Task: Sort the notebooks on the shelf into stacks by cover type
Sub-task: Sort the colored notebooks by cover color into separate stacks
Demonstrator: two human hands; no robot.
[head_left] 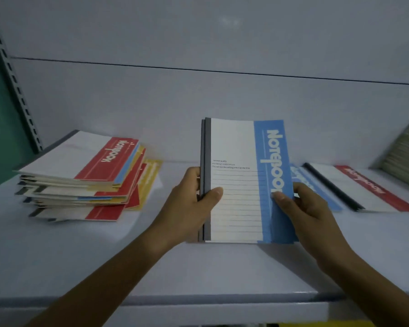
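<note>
A blue-and-white notebook (pixel 243 175) stands upright on its lower edge on the white shelf (pixel 198 267), with at least one more notebook behind it. My left hand (pixel 191 201) grips the dark spine side, thumb across the cover. My right hand (pixel 302 208) pinches the blue right edge. On the left lies an untidy stack of mixed notebooks (pixel 80 178) with red, blue and yellow covers, a red one on top. To the right, a blue notebook (pixel 316 185) lies flat, mostly hidden behind my right hand, and beside it a red notebook (pixel 364 187).
A striped, greenish object (pixel 404 149) leans at the far right against the back panel. A perforated shelf upright (pixel 14 90) runs up the left side. The shelf's front lip (pixel 198 300) crosses below my forearms.
</note>
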